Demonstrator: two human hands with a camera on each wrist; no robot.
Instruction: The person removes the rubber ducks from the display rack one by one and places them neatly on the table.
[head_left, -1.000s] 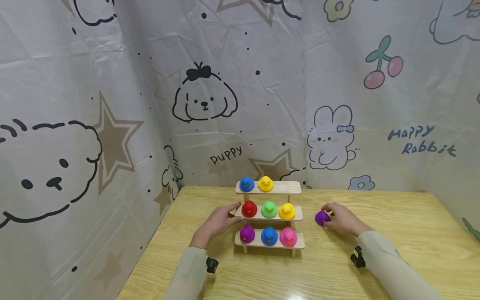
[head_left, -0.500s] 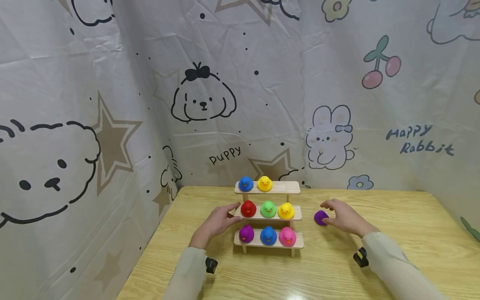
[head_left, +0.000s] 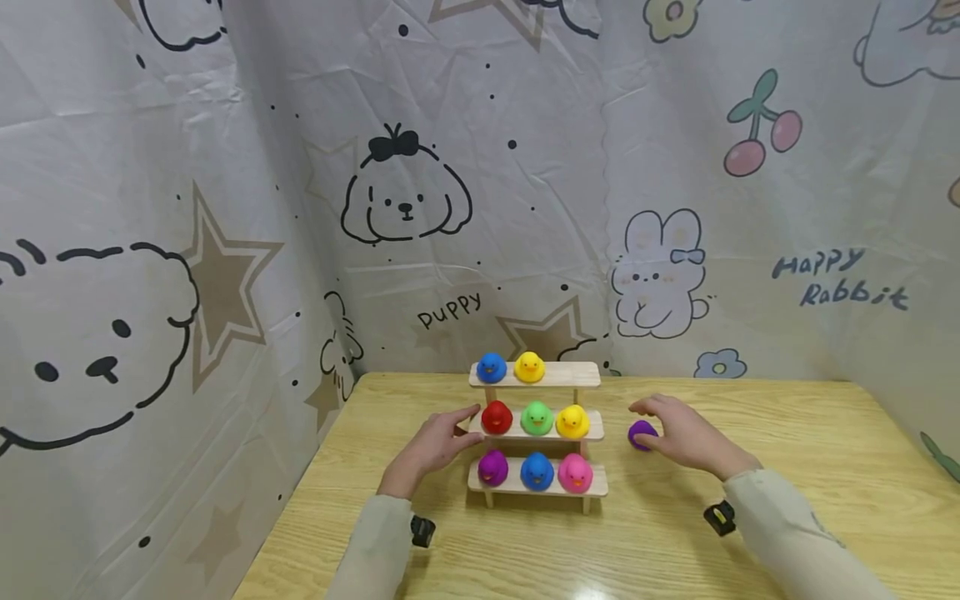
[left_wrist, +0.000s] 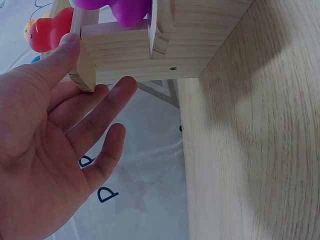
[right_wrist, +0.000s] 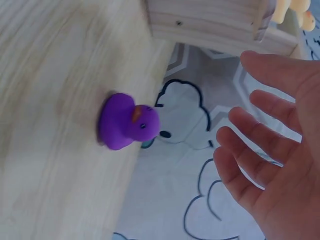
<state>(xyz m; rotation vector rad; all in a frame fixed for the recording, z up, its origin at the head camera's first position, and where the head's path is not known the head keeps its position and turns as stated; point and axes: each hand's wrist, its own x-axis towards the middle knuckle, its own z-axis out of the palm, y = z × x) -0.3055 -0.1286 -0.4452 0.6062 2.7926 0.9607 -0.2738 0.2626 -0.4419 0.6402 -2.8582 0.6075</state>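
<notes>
A three-tier wooden display stand (head_left: 576, 374) stands on the table. My left hand (head_left: 433, 443) holds the left end of its middle shelf between thumb and fingers; the left wrist view shows the thumb (left_wrist: 69, 46) on the shelf's end beside the red rubber duck (left_wrist: 52, 31). To the right of the stand, a purple rubber duck (head_left: 641, 435) sits upright on the tabletop. Over it hovers my right hand (head_left: 686, 433), fingers spread and holding nothing. In the right wrist view a gap separates that hand from the purple duck (right_wrist: 117, 122).
On the top shelf are a blue duck (head_left: 491, 367) and a yellow duck (head_left: 529, 367). Red, green (head_left: 537, 418) and yellow ducks fill the middle one; purple, blue and pink (head_left: 575, 473) ducks the bottom one. A printed curtain (head_left: 525, 250) hangs behind the table (head_left: 810, 433).
My right hand has let go of the purple duck, spreading its fingers and drawing back slightly to the right. The duck stays on the table. My left hand has not moved.
</notes>
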